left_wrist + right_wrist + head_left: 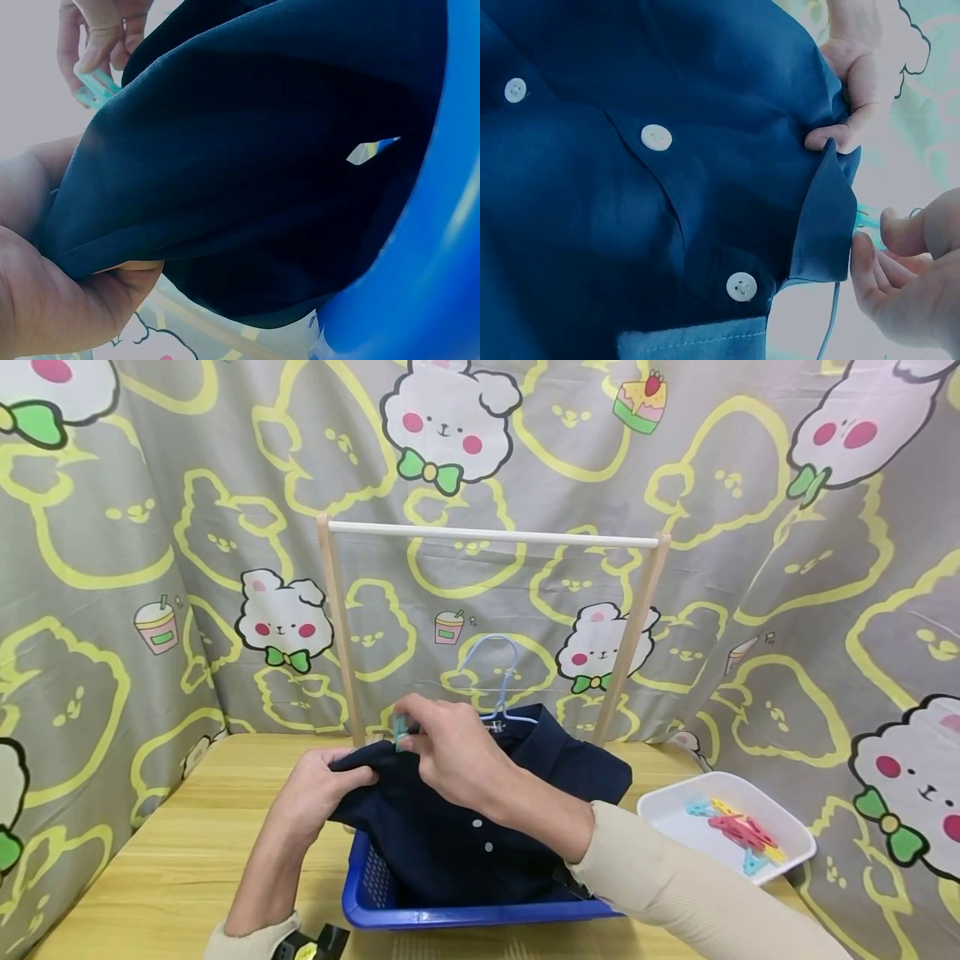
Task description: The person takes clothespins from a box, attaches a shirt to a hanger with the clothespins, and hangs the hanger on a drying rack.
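Observation:
A dark navy shirt (450, 827) with white buttons lies over a blue basket (480, 917), a light blue hanger (501, 693) rising from its collar. My left hand (318, 789) grips the shirt's shoulder on the left, thumb on top of the cloth. Between the thumb and fingers of my right hand (465, 756) is a teal clothespin (401, 731), at the shirt's edge near the collar. In the right wrist view, that clothespin (870, 225) touches the cloth beside the collar; whether it bites the fabric is hidden. The left wrist view shows the held cloth (225, 150) folded.
A white tray (660, 814) on the right holds several blue, pink and yellow clothespins (738, 831). Behind the basket stands a wooden rack with a white bar (487, 533). Patterned curtain (465, 460) surrounds the wooden table (195, 827).

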A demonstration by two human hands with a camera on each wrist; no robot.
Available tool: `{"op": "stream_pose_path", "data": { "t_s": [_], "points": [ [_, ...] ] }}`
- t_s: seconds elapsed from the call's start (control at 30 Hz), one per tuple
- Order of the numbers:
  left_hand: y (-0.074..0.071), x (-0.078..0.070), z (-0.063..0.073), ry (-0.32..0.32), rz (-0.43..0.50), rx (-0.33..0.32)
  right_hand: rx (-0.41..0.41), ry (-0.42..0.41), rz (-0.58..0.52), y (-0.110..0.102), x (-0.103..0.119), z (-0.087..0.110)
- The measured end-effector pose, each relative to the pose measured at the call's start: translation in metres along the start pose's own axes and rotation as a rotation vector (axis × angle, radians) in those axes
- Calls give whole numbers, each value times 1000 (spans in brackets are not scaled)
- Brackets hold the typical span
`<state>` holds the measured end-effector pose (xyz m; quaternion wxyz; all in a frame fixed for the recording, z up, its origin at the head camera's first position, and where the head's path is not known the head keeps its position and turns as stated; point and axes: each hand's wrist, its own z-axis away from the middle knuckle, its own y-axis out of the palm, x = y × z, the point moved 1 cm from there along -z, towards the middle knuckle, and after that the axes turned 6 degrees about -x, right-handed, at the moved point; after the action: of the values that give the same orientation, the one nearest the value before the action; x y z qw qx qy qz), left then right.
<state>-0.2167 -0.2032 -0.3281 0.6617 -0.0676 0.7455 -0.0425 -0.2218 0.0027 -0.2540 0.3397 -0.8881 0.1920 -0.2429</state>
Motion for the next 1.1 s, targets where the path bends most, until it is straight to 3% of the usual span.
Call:
{"op": "stream_pose_path", "data": {
  "t_s": [1.1],
  "points": [
    [-2,2,-1,8,7,22,-6,44,-18,-2,1,6]
  ]
}}
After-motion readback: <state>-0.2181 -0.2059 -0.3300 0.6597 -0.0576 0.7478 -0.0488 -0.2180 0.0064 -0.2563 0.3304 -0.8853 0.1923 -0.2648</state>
